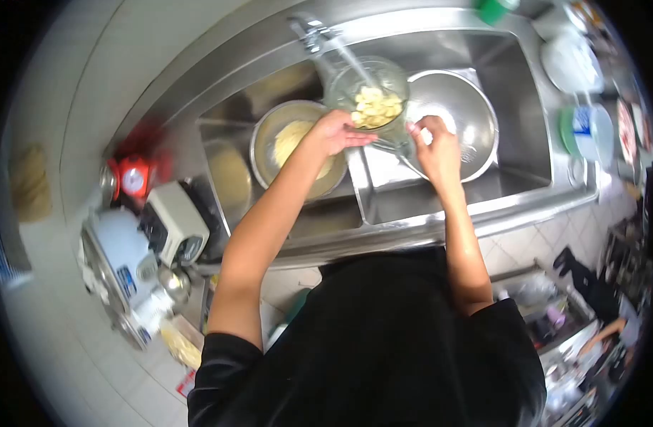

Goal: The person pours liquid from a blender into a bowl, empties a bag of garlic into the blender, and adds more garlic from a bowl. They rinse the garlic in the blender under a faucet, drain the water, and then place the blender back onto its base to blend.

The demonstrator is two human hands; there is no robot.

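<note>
A clear jug (pixel 337 91) is tilted over the sink divider, with pale yellow chunks (pixel 376 108) inside. My left hand (pixel 337 134) supports it from the near left side, fingers stretched along its underside. At the jug's right edge, my right hand (pixel 436 148) has its fingers and thumb closed; the exact grip is partly hidden. Below my left hand, a metal bowl (pixel 259 153) in the left basin holds pale yellow contents (pixel 291 142). Another metal bowl (pixel 483 117) stands in the right basin, partly behind my right hand.
The faucet (pixel 316 35) extends over the jug from the sink's back edge. To the left are a red scale (pixel 134 176) and a white appliance with a dial (pixel 175 222). Plastic tubs (pixel 586 132) stand at the right. Another person (pixel 625 324) is at the far right.
</note>
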